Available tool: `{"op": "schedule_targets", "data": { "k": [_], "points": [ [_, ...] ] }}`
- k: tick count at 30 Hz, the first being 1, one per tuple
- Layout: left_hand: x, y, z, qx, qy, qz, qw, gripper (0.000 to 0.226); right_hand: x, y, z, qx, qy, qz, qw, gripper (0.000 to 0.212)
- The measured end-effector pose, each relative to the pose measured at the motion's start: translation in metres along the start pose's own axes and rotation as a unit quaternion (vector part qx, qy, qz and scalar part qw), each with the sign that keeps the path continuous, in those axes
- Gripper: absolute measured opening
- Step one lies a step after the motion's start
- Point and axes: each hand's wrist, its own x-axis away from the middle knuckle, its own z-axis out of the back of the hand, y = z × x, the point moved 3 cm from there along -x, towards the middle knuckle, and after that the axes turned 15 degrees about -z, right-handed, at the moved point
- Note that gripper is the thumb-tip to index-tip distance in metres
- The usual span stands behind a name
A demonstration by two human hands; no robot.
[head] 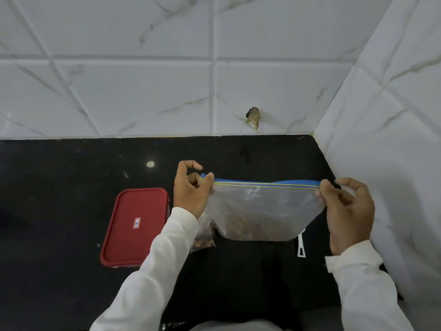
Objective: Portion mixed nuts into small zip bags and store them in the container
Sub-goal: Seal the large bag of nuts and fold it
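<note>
I hold a large clear zip bag [265,206] of mixed nuts upright above the black counter, its blue and yellow zip strip stretched level between my hands. My left hand [191,189] pinches the strip's left end. My right hand [346,206] pinches the right end. Brown nuts sit in the bag's bottom. A small zip bag [202,237] holding nuts lies on the counter under my left wrist, partly hidden. The container with a red lid [134,225] sits closed to the left.
A white scoop handle [301,244] sticks out from behind the big bag on the black counter [59,187]. White tiled walls close off the back and the right side [393,139]. A chipped hole [253,117] marks the back wall.
</note>
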Motion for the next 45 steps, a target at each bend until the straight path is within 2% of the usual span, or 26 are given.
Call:
{"op": "schedule_targets", "data": {
  "k": [2,4,8,10,14,16,19,21,24,29,32,35,38,41,43,45],
  "points": [
    [-0.002,-0.001,0.0,-0.031,-0.019,0.001,0.999,0.024,0.001,-0.002,0.003,0.035,-0.019,0.036,0.999,0.018],
    [-0.005,-0.001,0.0,-0.059,-0.041,0.009,0.997,0.02,0.0,-0.004,0.006,0.1,-0.038,0.07,0.992,0.01],
    [-0.006,-0.001,-0.001,0.0,-0.069,0.073,0.995,0.009,-0.005,-0.009,0.017,0.212,-0.068,0.105,0.969,0.011],
    [-0.005,0.002,0.002,-0.004,-0.097,0.072,0.993,0.002,-0.007,-0.013,0.022,0.246,-0.084,0.097,0.961,0.013],
    [-0.004,0.018,0.012,-0.039,-0.195,0.017,0.98,0.016,-0.007,-0.022,0.027,0.297,-0.134,0.067,0.943,0.03],
    [-0.004,0.026,0.014,-0.11,-0.242,-0.022,0.964,0.02,-0.008,-0.023,0.027,0.348,-0.127,0.101,0.923,0.022],
    [-0.006,0.029,0.007,-0.274,-0.27,-0.114,0.916,0.008,-0.007,-0.02,0.02,0.408,-0.112,0.162,0.892,0.011],
    [-0.003,0.026,0.0,-0.312,-0.286,-0.122,0.898,0.005,-0.006,-0.017,0.016,0.411,-0.098,0.167,0.891,0.005],
    [0.004,0.014,-0.007,-0.282,-0.29,-0.086,0.911,0.009,-0.005,-0.008,0.012,0.406,-0.099,0.141,0.897,0.008],
    [0.02,-0.007,-0.007,-0.139,-0.285,0.034,0.948,0.024,-0.002,0.006,0.013,0.392,-0.127,0.103,0.905,0.023],
    [0.027,-0.012,-0.008,-0.105,-0.244,0.094,0.959,0.005,0.004,0.009,0.018,0.387,-0.154,0.109,0.902,0.006],
    [0.032,-0.019,-0.015,-0.126,-0.233,0.135,0.955,0.007,0.008,0.013,0.017,0.459,-0.183,0.153,0.856,0.019],
    [0.037,-0.022,-0.019,-0.129,-0.226,0.171,0.951,0.008,0.022,0.01,0.008,0.548,-0.172,0.275,0.771,0.042],
    [0.038,-0.022,-0.021,-0.132,-0.239,0.196,0.942,0.011,0.042,0.017,-0.007,0.611,-0.189,0.334,0.692,0.042],
    [0.04,-0.023,-0.022,-0.14,-0.269,0.21,0.93,0.013,0.045,0.033,-0.014,0.625,-0.227,0.339,0.665,0.044],
    [0.043,-0.02,-0.022,-0.18,-0.306,0.182,0.917,0.016,0.04,0.047,-0.018,0.625,-0.259,0.329,0.659,0.054]
  ]
}}
